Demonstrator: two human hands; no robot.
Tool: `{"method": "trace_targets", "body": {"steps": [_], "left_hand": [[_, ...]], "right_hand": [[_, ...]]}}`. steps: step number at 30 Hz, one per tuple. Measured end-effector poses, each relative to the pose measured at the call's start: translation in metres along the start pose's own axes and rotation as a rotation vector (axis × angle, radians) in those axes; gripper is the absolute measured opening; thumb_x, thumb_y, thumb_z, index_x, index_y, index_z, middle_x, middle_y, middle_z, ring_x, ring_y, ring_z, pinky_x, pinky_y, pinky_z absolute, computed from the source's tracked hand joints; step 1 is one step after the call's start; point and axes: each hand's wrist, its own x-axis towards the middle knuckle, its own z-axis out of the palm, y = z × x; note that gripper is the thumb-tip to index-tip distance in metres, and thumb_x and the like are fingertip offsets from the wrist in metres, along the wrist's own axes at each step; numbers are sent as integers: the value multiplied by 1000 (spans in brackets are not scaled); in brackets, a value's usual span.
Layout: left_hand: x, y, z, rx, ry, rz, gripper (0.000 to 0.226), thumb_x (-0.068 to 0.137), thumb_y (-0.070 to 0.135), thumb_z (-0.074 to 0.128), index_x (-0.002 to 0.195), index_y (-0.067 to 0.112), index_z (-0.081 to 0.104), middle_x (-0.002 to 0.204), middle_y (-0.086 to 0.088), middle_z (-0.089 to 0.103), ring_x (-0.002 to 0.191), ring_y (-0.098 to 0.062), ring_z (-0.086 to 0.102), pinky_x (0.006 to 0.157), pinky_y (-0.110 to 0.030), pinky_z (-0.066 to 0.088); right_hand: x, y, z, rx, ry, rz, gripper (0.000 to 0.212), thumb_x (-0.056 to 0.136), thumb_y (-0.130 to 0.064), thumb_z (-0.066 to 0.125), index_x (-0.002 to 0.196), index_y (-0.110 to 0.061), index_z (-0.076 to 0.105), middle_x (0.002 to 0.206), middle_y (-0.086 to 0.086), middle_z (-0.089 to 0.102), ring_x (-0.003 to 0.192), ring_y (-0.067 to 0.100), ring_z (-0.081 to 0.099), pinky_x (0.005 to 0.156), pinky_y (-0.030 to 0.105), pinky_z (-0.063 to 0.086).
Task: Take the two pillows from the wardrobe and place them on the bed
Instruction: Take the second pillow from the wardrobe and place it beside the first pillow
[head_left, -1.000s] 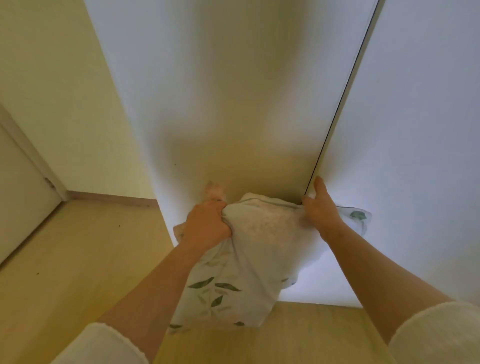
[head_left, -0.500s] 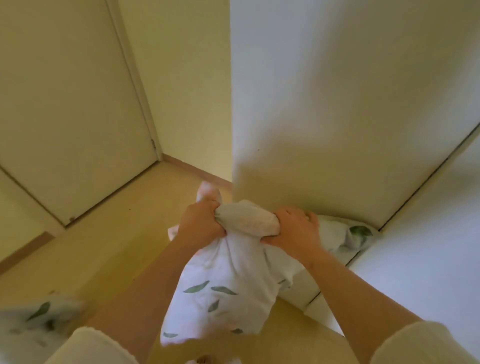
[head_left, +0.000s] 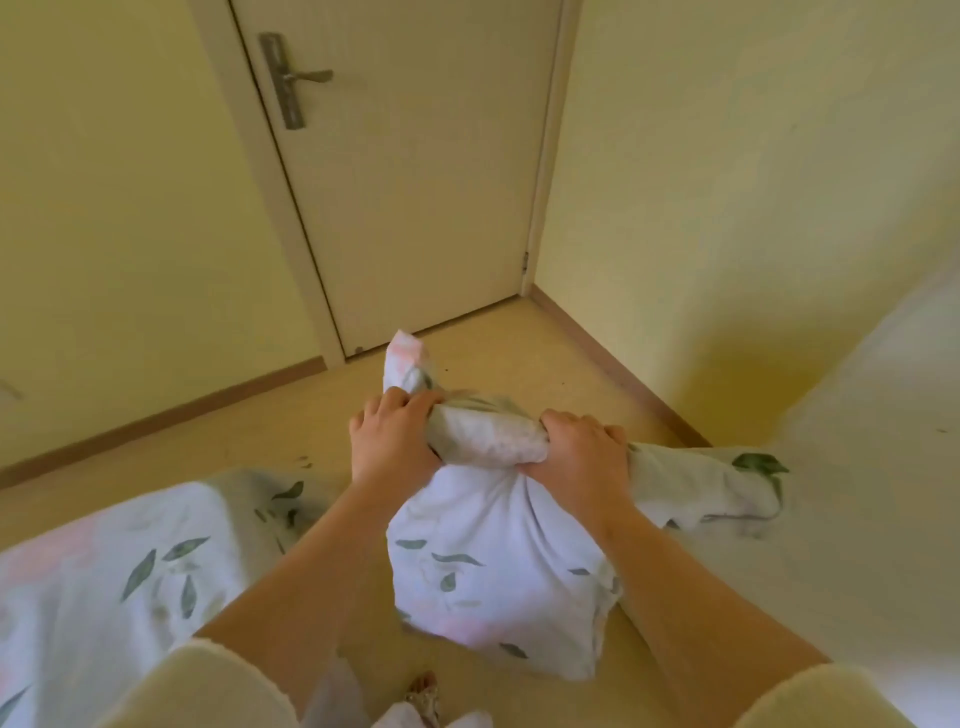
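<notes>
A white pillow (head_left: 483, 577) printed with green leaves hangs in front of me above the floor. My left hand (head_left: 387, 441) and my right hand (head_left: 576, 457) both clutch its bunched top edge, a short way apart. The bed (head_left: 104, 582), covered in the same leaf-print fabric, shows at the lower left, below my left forearm. The wardrobe's white side (head_left: 883, 467) fills the right edge. No second pillow can be made out.
A closed cream door (head_left: 405, 182) with a metal handle (head_left: 291, 78) stands straight ahead, with yellow walls on either side. Light wooden floor (head_left: 519, 358) runs between the bed and the wardrobe. My slippered foot (head_left: 423, 696) shows at the bottom.
The view has swung left from the wardrobe front towards the door and bed. My right hand left the wardrobe door's edge and took hold of the pillow's top beside my left hand.
</notes>
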Motion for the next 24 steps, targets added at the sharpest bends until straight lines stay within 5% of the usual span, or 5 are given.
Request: {"method": "trace_targets", "body": {"steps": [4,6,10,13,24], "left_hand": [[28,-55,-7,111,-17,220,92,59,46,75,136,37,25,143,2,28,136,-22,17,112,-48,9],[48,-80,-11,120,-34,219,90,62,48,73,137,36,24,142,5,34,134,-19,23,110,-45,12],[86,-130,-23,143,78,53,58,68,48,69,119,32,49,116,7,61,106,-20,52,87,-33,29],[114,-163,-32,133,111,-50,40,71,45,68,104,27,56,102,6,66,95,-21,55,72,-30,24],[248,-302,-67,38,231,-465,21,70,37,67,86,25,60,91,6,68,92,-21,59,71,-31,26]], "right_hand": [[56,-65,29,10,-48,-89,22,76,-40,62,80,-23,48,91,0,66,92,25,57,76,36,30],[81,-94,43,11,-44,-138,24,76,-37,61,73,-25,40,87,0,66,89,26,57,72,34,26],[128,-140,67,17,-63,-217,34,75,-30,60,62,-28,28,81,1,65,84,26,55,69,32,20],[169,-173,84,26,-73,-271,35,75,-31,60,61,-28,28,81,-1,64,84,26,55,68,32,20],[370,-309,165,155,-193,-635,27,71,-44,63,69,-28,41,85,-3,67,87,25,58,67,33,23]]}}
